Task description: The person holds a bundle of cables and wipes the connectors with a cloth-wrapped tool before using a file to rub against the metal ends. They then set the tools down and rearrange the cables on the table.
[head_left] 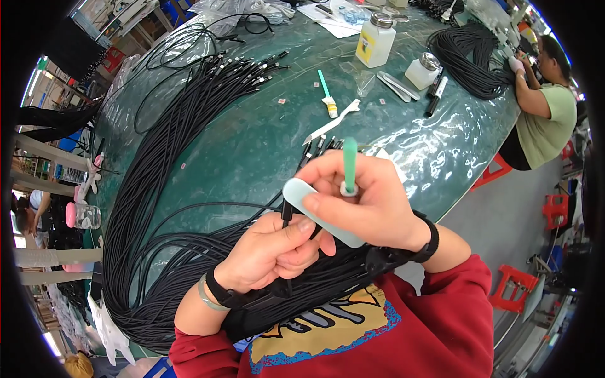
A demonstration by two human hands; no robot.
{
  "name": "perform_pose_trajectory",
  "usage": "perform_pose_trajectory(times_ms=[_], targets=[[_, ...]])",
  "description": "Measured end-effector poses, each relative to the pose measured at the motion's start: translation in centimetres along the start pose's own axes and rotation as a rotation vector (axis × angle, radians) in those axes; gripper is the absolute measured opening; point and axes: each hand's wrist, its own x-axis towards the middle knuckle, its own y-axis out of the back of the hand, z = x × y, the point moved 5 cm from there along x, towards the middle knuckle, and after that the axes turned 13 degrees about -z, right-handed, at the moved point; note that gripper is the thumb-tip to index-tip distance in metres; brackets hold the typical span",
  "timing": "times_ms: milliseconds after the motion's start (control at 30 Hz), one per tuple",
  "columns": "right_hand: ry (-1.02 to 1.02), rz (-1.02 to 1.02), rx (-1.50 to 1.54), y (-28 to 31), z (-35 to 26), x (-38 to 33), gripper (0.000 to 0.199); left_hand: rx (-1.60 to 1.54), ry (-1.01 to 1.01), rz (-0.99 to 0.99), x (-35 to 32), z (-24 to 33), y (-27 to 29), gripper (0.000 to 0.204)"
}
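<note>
My left hand (268, 251) pinches a black cable plug (287, 211) upright between thumb and fingers, its cable running down through the hand. Close beside it, my right hand (372, 201) is closed on a pale blue-green oblong strip (334, 227), rounded at the end, with the thumb on its face. A green stick (350, 165) with a whitish lower end also stands up from the right fingers. The strip lies next to the plug; whether they touch I cannot tell. More black cables (214, 246) sweep across the table and my lap, with several plug ends (322, 143) just beyond my hands.
Farther off on the green table (252, 145) are another green stick (323, 82), a white strip (334, 121), pale flat tools (398, 86), a marker (436, 96) and two bottles (375, 44) (423, 70). A coiled cable bundle (469, 57) lies near a person (548, 107) at right. Red stools (513, 288) stand on the floor.
</note>
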Motion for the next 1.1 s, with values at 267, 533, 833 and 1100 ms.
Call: perform_pose_trajectory(times_ms=[267,533,833,1100], targets=[[-0.047,0.151,-0.065,1.8,0.2,1.7,0.018,0.101,0.072,0.014,0.6,-0.4,-0.7,0.037],[-0.054,0.063,-0.027,2.5,-0.2,-1.2,0.017,0.021,0.053,0.010,0.5,-0.4,0.0,0.038],[-0.036,-0.102,-0.041,1.3,-0.5,-2.5,0.018,-0.048,0.042,-0.017,0.4,-0.6,0.1,0.037],[-0.113,-0.091,0.169,0.4,0.4,-2.0,0.015,-0.014,0.048,0.026,0.5,-0.8,0.0,0.037]])
